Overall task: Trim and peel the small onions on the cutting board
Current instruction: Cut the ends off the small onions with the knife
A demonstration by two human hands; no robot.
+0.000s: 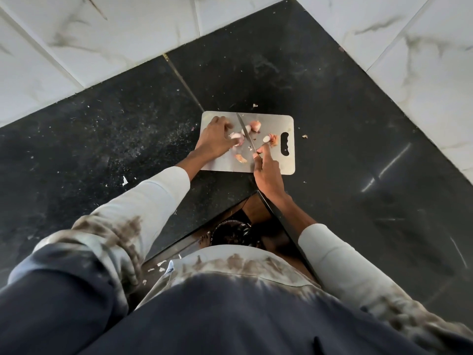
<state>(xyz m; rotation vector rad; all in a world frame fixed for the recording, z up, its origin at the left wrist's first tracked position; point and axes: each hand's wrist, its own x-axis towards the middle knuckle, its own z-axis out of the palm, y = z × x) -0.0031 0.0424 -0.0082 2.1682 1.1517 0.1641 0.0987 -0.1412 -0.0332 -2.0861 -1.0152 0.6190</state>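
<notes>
From the head camera we look down on a black, speckled stone counter (122, 129) that turns a corner, backed on two sides by white marble-veined wall tiles (107, 39). A thin seam crosses the stone toward the metal cutting board (279, 160), which lies flat near the counter's inner corner, its handle slot on the right. Bits of onion skin (124, 180) dot the counter around it.

On the board we see our left hand (215, 139) with fingers curled down over a small pale onion (236, 136), pinning it in place. Our right hand (267, 172) grips the handle of a knife (246, 133), forefinger stretched along it; the blade runs up the board just beside the held onion. More onions (256, 126) sit past the blade, another piece (270, 139) lies near the slot, and a peel scrap (241, 158) rests near the front edge.

Below the counter's edge we make out a dark round bin (234, 234) on a brownish floor.
</notes>
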